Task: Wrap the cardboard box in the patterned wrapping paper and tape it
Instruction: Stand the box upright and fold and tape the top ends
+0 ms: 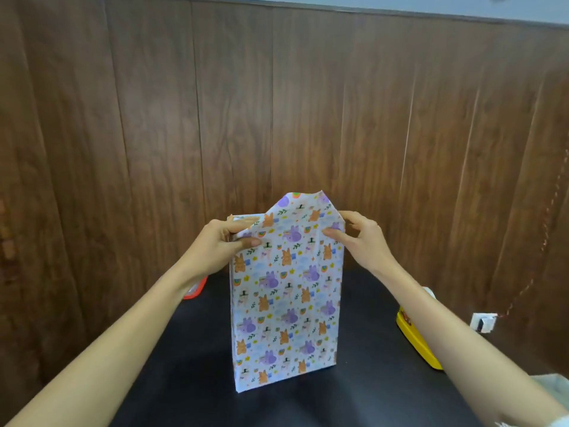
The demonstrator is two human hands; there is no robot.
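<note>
On the black table (191, 349), left hand (221, 245) and right hand (363, 241) pinch the wrapping paper (286, 303) at the upright box's top.

Indoor room: wood-panelled wall (277, 103), dark tabletop (184, 365), wall socket (483, 322).

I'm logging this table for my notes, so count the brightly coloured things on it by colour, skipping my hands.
Multicoloured pattern: 1, the wrapped box
Red: 1, red-edged item, partly hidden
Yellow: 1, yellow item at the right
Total: 3
</note>
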